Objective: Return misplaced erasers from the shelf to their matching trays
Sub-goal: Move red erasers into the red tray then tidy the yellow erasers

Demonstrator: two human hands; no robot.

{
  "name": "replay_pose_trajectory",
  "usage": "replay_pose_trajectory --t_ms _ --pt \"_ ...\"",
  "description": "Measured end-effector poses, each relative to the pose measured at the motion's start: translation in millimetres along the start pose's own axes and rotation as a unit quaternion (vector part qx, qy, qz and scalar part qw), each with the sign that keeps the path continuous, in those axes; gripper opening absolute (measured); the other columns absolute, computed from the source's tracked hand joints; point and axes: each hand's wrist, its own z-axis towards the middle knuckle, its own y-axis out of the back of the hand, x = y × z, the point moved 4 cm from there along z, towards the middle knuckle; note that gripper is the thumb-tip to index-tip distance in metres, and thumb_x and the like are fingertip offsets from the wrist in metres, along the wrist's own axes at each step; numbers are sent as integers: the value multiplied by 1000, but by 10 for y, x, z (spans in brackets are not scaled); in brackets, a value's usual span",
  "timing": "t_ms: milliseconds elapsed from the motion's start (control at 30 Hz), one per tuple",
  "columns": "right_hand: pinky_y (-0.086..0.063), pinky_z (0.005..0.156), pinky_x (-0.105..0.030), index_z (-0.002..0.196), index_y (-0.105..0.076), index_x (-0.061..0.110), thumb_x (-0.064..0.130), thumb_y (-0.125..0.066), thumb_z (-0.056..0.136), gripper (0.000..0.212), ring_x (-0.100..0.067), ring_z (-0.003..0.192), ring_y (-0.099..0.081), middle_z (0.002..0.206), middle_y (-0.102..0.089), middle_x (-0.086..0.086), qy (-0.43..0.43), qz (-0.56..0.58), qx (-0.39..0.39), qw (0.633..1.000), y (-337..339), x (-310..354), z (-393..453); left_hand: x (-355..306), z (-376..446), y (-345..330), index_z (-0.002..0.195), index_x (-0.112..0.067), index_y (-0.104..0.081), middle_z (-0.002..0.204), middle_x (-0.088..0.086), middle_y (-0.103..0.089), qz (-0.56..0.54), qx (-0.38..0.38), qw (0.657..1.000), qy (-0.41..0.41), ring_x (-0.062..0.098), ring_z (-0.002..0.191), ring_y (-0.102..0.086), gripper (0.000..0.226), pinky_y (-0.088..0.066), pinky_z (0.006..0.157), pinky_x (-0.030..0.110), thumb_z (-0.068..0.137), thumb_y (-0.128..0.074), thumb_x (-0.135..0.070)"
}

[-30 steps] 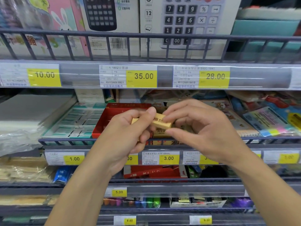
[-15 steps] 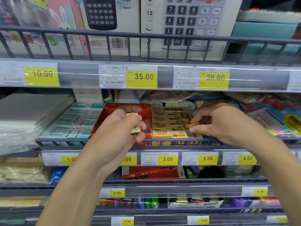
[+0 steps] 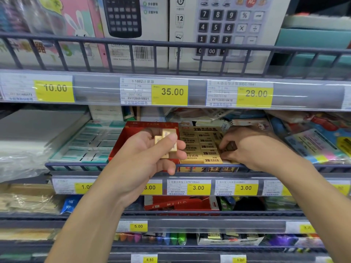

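Note:
My left hand (image 3: 150, 154) is closed around a few small gold-wrapped erasers (image 3: 167, 138), held in front of the red tray (image 3: 121, 143) on the middle shelf. Just right of it stands the gold tray (image 3: 201, 168), packed with rows of gold 2B erasers (image 3: 197, 147). My right hand (image 3: 250, 149) rests at that tray's right edge, fingers curled down among the erasers there. What its fingertips pinch is hidden. A tray of teal-and-white erasers (image 3: 91, 143) lies left of the red tray.
A grey wire rail (image 3: 76, 165) runs along the shelf front under both hands. Price labels (image 3: 198, 187) line the ledge below. Boxed calculators (image 3: 228, 25) fill the upper shelf. Sticky notes and notebooks (image 3: 313, 143) crowd the right; wrapped paper (image 3: 22, 141) sits at the left.
The hands separated: my right hand took one eraser to the gold tray's right edge and pressed down there. My left hand kept its erasers by the red tray, lifting slightly.

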Motion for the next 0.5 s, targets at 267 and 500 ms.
replay_pose_trajectory --t_ms 267,500 --pt "-41 65 -22 102 -70 42 43 -79 81 23 -9 82 -58 89 -59 17 -39 70 11 997 29 -54 -18 -11 -14 -88 109 -2 -66 79 4 -75 28 5 999 18 9 55 -60 43 -43 43 19 89 -68 -40" --pt "-47 60 -19 103 -68 49 42 -75 82 23 -4 65 -61 79 -66 20 104 255 -138 951 111 -29 -236 -11 6 -158 93 -14 -78 78 6 -71 60 22 998 19 10 54 -48 33 -33 38 18 84 -71 -45"
